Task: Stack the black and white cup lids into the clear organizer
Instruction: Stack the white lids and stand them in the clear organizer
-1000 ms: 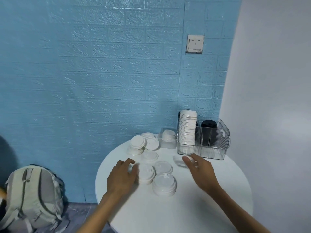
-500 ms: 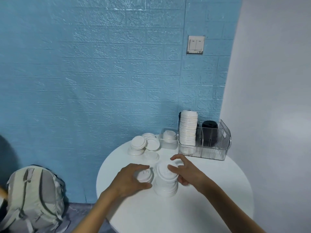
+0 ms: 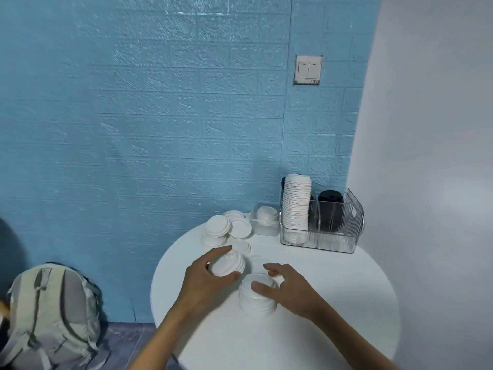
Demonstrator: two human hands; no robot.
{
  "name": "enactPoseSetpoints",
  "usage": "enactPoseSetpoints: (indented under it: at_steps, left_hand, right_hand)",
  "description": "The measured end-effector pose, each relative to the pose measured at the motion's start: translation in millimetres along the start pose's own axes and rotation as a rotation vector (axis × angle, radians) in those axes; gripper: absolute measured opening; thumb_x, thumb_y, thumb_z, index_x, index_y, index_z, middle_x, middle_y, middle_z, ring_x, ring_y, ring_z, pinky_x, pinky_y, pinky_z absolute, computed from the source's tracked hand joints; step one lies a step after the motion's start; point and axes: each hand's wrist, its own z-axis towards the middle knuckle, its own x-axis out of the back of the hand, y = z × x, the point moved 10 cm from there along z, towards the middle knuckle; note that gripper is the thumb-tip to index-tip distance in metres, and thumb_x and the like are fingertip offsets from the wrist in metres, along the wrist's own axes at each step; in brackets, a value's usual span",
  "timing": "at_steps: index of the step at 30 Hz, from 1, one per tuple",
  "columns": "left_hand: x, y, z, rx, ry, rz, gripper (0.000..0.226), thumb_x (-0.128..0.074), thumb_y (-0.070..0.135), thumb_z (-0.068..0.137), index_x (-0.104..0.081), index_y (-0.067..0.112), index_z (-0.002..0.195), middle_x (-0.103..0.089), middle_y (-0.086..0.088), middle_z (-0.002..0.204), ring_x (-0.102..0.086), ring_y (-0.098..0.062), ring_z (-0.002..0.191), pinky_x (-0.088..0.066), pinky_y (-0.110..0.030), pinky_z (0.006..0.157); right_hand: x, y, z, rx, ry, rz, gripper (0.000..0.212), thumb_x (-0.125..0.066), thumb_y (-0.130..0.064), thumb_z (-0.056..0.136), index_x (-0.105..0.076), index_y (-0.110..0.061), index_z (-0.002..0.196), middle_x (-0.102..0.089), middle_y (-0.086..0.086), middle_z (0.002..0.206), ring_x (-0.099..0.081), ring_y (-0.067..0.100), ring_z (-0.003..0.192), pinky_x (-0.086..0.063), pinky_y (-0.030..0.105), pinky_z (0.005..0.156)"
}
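My left hand [image 3: 205,283] grips a small stack of white lids [image 3: 230,265], lifted and tilted just above the round white table [image 3: 320,316]. To its right, a second stack of white lids [image 3: 257,303] stands on the table, and my right hand [image 3: 288,288] rests on its top with thumb and fingers curled over the rim. A single white lid [image 3: 258,263] lies flat behind it. At the back right, the clear organizer [image 3: 338,236] holds a tall column of white lids [image 3: 296,204] and a column of black lids [image 3: 330,209].
More loose white lids [image 3: 226,228] lie at the table's back left, next to a small clear box [image 3: 266,222] holding white lids. The blue brick wall stands directly behind. A grey backpack [image 3: 50,319] sits on the floor to the left.
My left hand has closed around a small white stack and raised it. My right hand left the organizer's front, came left and settled on the near stack.
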Motion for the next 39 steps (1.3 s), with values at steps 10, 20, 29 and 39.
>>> enactPoseSetpoints:
  at_steps: [10,20,29,39]
  left_hand:
    - [-46,31,-18,-0.023,-0.243,-0.144,0.062,-0.093,0.044,0.057,-0.072,0.053,0.114,-0.073,0.023,0.116,-0.066,0.003,0.112,-0.051,-0.019,0.093]
    - [-64,27,-37,-0.111,-0.27,-0.072,0.061,-0.085,0.042,0.063,-0.07,0.049,0.121,-0.065,0.022,0.127,-0.058,0.006,0.122,-0.046,-0.022,0.105]
    - [-65,31,-47,-0.178,-0.249,-0.03,0.064,-0.082,0.036,0.065,-0.063,0.059,0.122,-0.062,0.018,0.128,-0.057,0.002,0.124,-0.044,-0.017,0.103]
    - [-72,24,-48,-0.031,-0.294,-0.152,0.039,-0.073,0.053,0.082,-0.072,0.04,0.119,-0.059,0.012,0.131,-0.052,0.012,0.122,-0.039,-0.008,0.101]
  right_hand:
    - [-7,-3,-21,0.139,0.022,0.079,0.056,-0.091,-0.058,0.049,-0.066,-0.039,0.095,-0.071,-0.02,0.092,-0.063,-0.002,0.08,-0.053,0.026,0.079]
    - [-9,-2,-30,0.191,-0.031,0.221,0.076,-0.098,-0.004,0.057,-0.061,-0.041,0.112,-0.073,-0.026,0.106,-0.067,-0.008,0.095,-0.051,0.015,0.084]
    - [-22,12,-22,0.191,-0.008,0.127,0.129,-0.098,-0.052,0.041,-0.031,-0.044,0.151,-0.061,-0.019,0.134,-0.059,-0.001,0.12,-0.047,0.024,0.105]
    - [-23,9,-22,0.196,0.0,0.127,0.11,-0.095,-0.055,0.046,-0.035,-0.056,0.138,-0.065,-0.017,0.13,-0.06,-0.004,0.119,-0.047,0.026,0.107]
